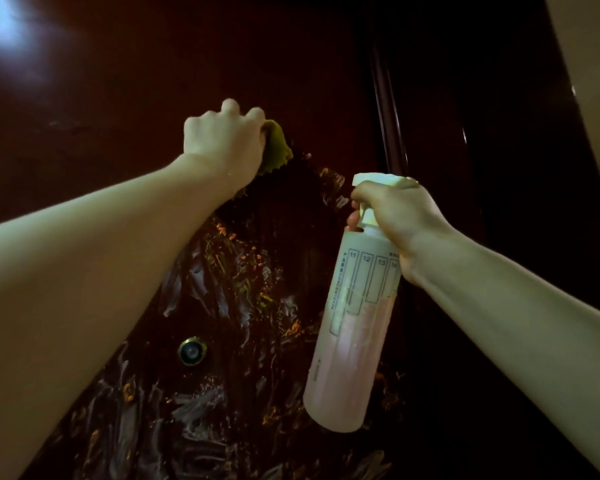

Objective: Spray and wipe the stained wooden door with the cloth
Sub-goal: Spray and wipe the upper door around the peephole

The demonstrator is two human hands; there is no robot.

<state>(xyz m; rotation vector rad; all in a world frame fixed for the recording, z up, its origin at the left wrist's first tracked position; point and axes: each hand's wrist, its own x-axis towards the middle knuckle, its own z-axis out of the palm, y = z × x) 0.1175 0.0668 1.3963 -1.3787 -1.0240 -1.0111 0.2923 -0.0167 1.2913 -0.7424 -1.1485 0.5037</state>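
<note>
Cloth [274, 148]: soft, light; your left hand [222, 140] bunches it on the door [118, 81]. Bottle [350, 317]: slick, half-full; right hand [392, 216] grips its neck.

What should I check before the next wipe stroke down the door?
1. Left hand grips the green cloth: ok.
2. Cloth pressed on the door: ok.
3. Stains below the cloth, orange bits and white smears: not ok, not yet cleaned.
4. Right hand holds the spray bottle clear of the stroke path: ok.
5. Bottle has liquid: ok, about half full.
6. Peephole free of smears: cannot tell.
</note>
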